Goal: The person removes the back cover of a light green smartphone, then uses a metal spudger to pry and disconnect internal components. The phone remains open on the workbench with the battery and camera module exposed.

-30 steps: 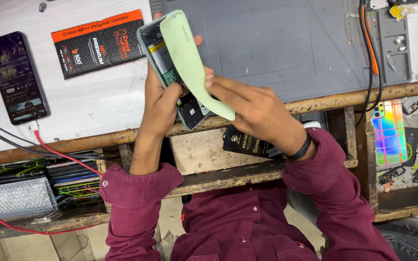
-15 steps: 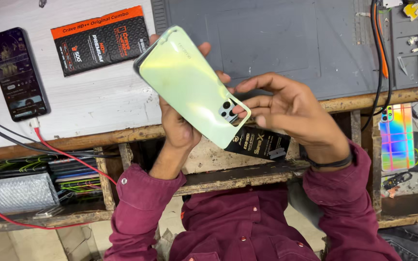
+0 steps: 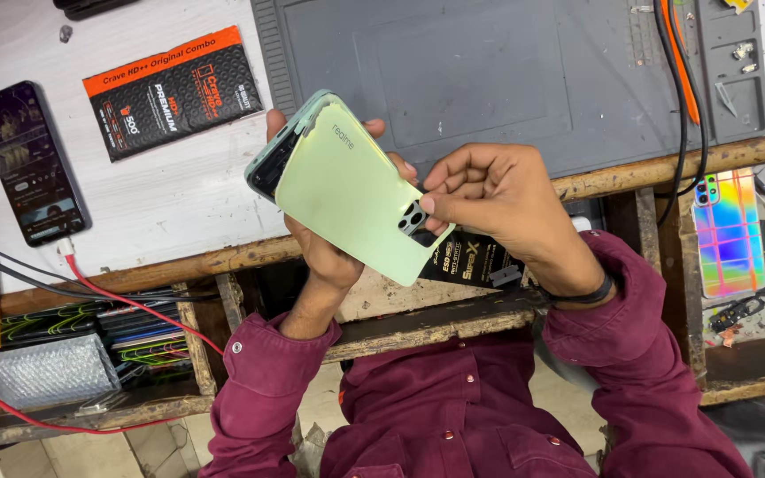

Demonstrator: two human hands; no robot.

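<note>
Pale green back cover [image 3: 356,195] on phone [image 3: 267,168] — both hands gripping.

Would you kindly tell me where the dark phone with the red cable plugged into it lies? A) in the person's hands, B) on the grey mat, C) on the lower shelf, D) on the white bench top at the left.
D: the dark phone lies flat on the white bench top, left of the grey mat.

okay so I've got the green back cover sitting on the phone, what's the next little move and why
Probably slide the back cover square onto the phone. The cover sits skewed, with the phone's dark edge showing at the upper left corner. The left hand supports it from beneath and the right hand pinches by the camera cutout, so a small nudge should do.
</note>
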